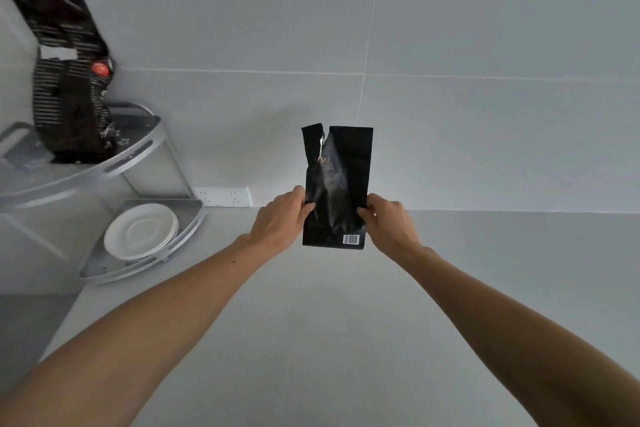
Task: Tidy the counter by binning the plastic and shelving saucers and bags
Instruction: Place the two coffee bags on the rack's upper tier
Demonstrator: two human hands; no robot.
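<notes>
A flat black bag [337, 180] with a torn top and a barcode at its lower corner stands upright over the back of the grey counter [311, 322]. My left hand [282, 218] pinches its left edge and my right hand [389, 220] pinches its right edge. To the far left a larger black printed bag [69, 80] stands on the top tier of a grey corner shelf [138, 149]. A stack of white saucers [142, 230] lies on the shelf's lower tier [188, 225].
A white wall socket strip [223, 196] sits on the tiled wall just above the counter, between the shelf and the held bag. The counter's left edge [65, 319] drops to a darker floor area.
</notes>
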